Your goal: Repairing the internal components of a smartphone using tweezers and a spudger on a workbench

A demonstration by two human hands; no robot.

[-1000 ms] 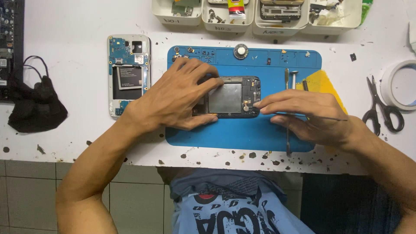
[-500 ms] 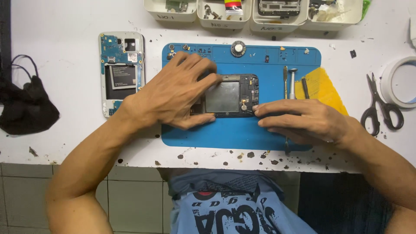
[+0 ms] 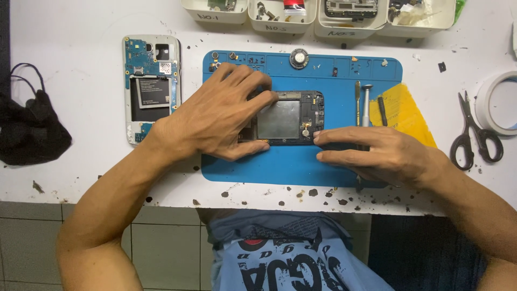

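Note:
A dismantled black phone frame point(image 3: 288, 118) lies sideways on the blue work mat point(image 3: 280, 164), its grey inner plate facing up. My left hand point(image 3: 215, 118) grips its left end, with fingers over the top edge and thumb under the bottom edge. My right hand point(image 3: 379, 153) lies flat on the mat to the right. Its fingers are stretched out and the index fingertip touches the frame's lower right corner. A thin tool tip point(image 3: 358, 185) pokes out below that hand.
A second opened phone point(image 3: 152, 86) lies left of the mat. On the mat's right side are a metal spudger point(image 3: 356, 99), a screwdriver point(image 3: 366, 102) and a yellow sheet point(image 3: 406, 110). Scissors point(image 3: 474, 137) and a tape roll point(image 3: 498, 102) sit far right, white parts bins point(image 3: 323, 27) at the back and black cloth point(image 3: 29, 132) at left.
My right hand has flattened and its fingertips have come up to the frame's lower right corner. My left hand keeps its grip on the frame.

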